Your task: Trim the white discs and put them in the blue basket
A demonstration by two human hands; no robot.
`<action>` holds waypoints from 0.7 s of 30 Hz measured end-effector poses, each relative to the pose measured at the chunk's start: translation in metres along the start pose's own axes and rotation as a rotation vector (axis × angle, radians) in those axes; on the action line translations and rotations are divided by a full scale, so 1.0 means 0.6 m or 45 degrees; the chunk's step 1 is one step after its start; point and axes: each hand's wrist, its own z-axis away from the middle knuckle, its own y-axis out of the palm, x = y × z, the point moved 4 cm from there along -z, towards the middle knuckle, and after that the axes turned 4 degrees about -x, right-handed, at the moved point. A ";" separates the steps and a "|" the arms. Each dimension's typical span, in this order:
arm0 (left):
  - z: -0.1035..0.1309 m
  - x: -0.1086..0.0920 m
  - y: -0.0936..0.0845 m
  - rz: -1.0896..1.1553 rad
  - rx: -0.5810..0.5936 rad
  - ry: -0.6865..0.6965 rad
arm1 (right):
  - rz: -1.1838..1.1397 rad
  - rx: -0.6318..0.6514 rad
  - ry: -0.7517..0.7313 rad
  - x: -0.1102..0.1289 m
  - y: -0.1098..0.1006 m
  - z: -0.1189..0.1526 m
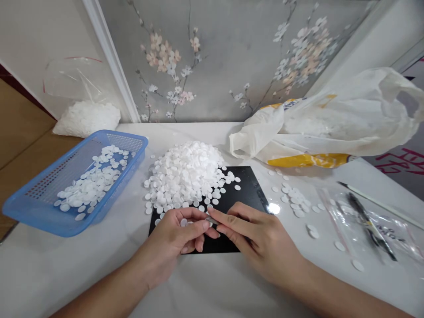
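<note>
Pinch against pinch above the black board [252, 187]! White disc [211, 224] between left hand [170, 236] thumb and forefinger, slim grey tool [213, 220] in the right hand [265, 240], fingertips nearly meeting, heaped discs [190, 172] just beyond.

Over 1 black board [249, 192], the right hand [265, 238] pinches 1 thin grey tool [213, 220] at the left hand's [172, 240] fingertips. From there, a white disc pile [188, 172] sits at 11 o'clock, blue basket [29, 208] at 10, plastic bag [308, 128] at 2.
</note>
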 end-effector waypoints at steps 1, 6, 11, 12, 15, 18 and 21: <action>0.000 0.000 0.000 0.005 0.000 0.000 | -0.001 0.002 0.001 0.000 0.000 0.000; 0.003 -0.001 0.001 0.017 0.009 0.000 | 0.021 0.010 0.004 0.002 0.000 0.000; 0.004 -0.003 0.002 0.013 0.009 -0.003 | 0.016 0.004 -0.007 0.003 -0.002 -0.001; 0.004 -0.004 0.002 0.015 0.008 -0.004 | 0.016 0.005 -0.008 0.003 -0.003 -0.001; 0.003 -0.007 0.002 0.016 0.006 -0.003 | 0.025 0.009 -0.011 0.003 -0.003 -0.002; 0.004 -0.006 0.002 0.015 -0.003 -0.014 | 0.049 0.003 -0.024 0.003 -0.004 -0.001; 0.006 -0.005 0.001 0.017 0.005 -0.013 | 0.054 -0.003 -0.041 0.004 -0.004 -0.001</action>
